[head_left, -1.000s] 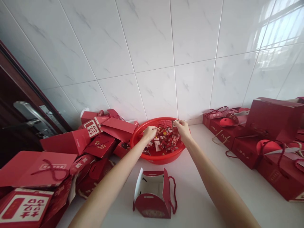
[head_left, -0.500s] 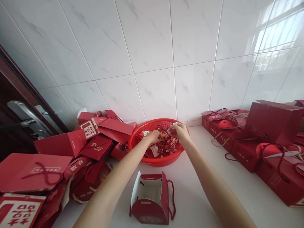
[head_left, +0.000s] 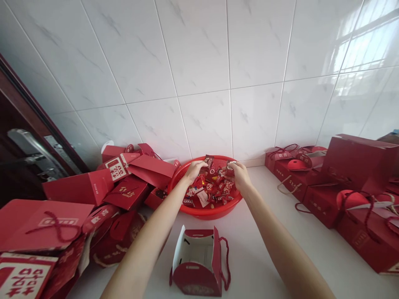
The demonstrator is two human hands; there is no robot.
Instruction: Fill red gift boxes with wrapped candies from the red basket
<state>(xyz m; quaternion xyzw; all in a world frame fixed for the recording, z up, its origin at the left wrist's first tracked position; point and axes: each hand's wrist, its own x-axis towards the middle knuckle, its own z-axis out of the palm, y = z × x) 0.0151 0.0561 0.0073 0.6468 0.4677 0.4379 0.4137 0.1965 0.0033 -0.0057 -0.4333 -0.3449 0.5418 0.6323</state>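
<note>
A red plastic basket stands against the tiled wall, with many small wrapped candies inside, mostly in red wrappers. Over its left rear part is my left hand, fingers pinched on a dark wrapped candy. My right hand is closed on another dark wrapped candy with white print, at the basket's right rear side. Nearer to me stands an open red gift box, its pale inside showing and a red rope handle hanging on the right.
Many red gift boxes lie in a loose pile on the left. Rows of red boxes with rope handles stand on the right. A dark door with a metal handle is at the far left. A white tabletop lies beneath.
My left hand has lifted from among the candies and moved back and slightly left, now with a dark candy in it. My right hand stays nearly in place, holding its candy.
</note>
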